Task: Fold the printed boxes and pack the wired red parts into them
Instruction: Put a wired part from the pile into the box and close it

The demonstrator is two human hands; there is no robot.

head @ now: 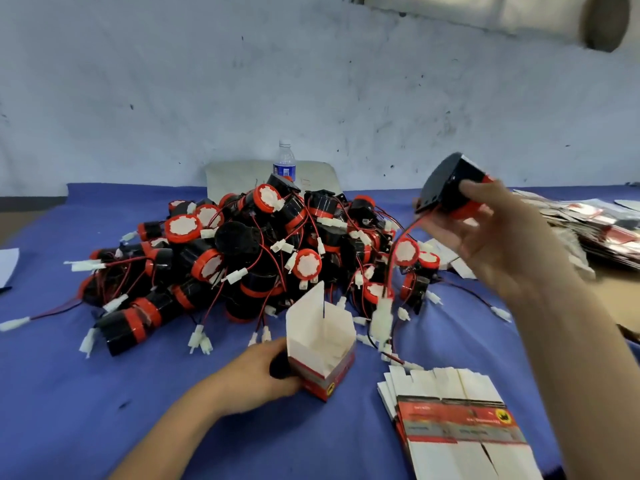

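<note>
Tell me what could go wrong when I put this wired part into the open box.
1. The red wire hanging from the black-and-red round part in your right hand passes the heap of wired parts; it may snag others.
2. Its white plastic plug dangles near the open printed cardboard box; it could stay outside or jam the flaps.
3. Your left hand grips only the box's lower side, so it may tip.

Scuffed pale wall behind, flecked with dark marks. Blue cloth over bench, bare tan top at right edge. Water bottle upright before pale pad against wall. Pale duct top right. Flat, even light.
</note>
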